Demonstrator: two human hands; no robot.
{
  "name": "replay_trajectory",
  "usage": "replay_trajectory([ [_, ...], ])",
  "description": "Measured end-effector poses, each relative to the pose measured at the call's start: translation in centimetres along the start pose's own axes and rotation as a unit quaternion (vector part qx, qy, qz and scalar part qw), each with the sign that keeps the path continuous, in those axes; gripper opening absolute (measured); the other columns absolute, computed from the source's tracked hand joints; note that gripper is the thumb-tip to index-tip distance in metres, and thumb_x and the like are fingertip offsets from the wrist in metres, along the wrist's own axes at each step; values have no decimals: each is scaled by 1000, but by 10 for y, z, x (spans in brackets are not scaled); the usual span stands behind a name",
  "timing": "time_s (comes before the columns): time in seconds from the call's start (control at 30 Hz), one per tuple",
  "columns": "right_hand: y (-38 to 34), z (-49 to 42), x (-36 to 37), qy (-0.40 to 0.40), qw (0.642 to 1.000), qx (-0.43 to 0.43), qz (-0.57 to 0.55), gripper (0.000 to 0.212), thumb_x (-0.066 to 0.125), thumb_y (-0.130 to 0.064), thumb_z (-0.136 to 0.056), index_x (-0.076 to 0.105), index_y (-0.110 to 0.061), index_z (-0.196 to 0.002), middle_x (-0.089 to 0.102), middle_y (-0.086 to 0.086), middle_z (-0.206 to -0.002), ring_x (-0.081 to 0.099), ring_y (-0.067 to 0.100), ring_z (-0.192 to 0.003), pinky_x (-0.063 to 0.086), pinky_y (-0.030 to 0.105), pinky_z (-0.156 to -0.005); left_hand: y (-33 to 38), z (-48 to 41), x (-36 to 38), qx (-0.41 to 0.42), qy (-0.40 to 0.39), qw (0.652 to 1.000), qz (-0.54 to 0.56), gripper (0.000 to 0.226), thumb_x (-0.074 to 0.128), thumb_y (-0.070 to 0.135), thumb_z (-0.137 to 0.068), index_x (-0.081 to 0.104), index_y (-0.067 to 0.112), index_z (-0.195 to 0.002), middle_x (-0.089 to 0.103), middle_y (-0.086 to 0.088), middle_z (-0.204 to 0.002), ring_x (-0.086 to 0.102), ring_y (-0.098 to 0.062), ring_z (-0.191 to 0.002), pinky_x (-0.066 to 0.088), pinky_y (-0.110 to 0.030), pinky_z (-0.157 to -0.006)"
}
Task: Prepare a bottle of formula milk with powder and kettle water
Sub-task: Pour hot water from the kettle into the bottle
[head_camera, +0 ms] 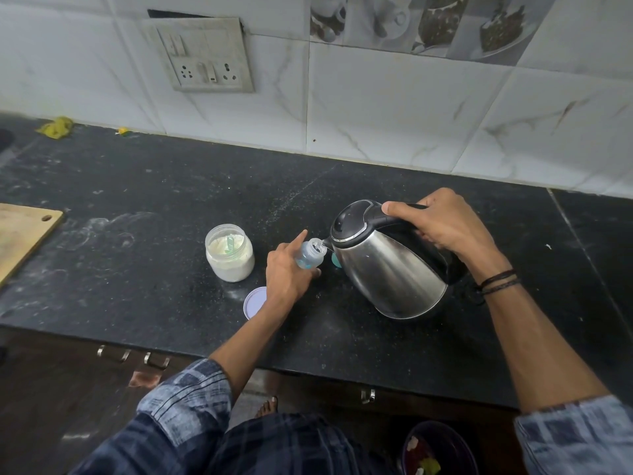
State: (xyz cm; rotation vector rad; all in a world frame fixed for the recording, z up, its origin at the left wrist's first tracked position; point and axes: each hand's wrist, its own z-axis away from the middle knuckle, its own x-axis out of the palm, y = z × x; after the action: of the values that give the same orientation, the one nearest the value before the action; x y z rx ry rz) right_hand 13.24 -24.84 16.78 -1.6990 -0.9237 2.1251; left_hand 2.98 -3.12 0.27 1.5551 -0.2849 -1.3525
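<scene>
Pouring risks scalding: the right hand [442,228] grips the tilted kettle [387,265]; its spout meets the narrow-mouthed bottle [310,257] clasped in the left hand [287,275] above the counter [171,186]; any wobble spills over those fingers

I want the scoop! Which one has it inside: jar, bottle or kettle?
The open jar of white powder, left of the bottle and kettle. A pale green scoop sticks up in it; the others show none.
</scene>
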Motion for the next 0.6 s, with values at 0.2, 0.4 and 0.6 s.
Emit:
replay_trajectory([
  [0.2, 0, -1, 0, 3, 1000, 5, 4, 70, 67, -84, -62, 55, -18, -45, 52, -4, -42, 43, 9, -34, 43, 36, -59, -1, 0, 1, -5, 3, 1000, 6, 93, 91, 13, -76, 47, 30, -156, 61, -13, -138, 53, -32, -132, 42, -48, -115],
  [0.4, -1, -1, 0, 2, 1000, 1, 7, 69, 67, -84, -64, 55, -18, -49, 52, -4, -42, 43, 10, -36, 44, 36, -59, -2, 0, 1, -1, 4, 1000, 1, 92, 91, 13, -77, 47, 29, -156, 60, -14, -139, 52, -32, -132, 42, -47, -114],
  [0.6, -2, -2, 0, -3, 1000, -4, 12, 70, 66, -84, -65, 57, -17, -51, 52, -4, -42, 43, 10, -36, 44, 36, -60, -3, 1, 1, -3, 4, 1000, 2, 92, 91, 12, -76, 48, 28, -156, 61, -14, -138, 53, -33, -131, 42, -47, -114],
])
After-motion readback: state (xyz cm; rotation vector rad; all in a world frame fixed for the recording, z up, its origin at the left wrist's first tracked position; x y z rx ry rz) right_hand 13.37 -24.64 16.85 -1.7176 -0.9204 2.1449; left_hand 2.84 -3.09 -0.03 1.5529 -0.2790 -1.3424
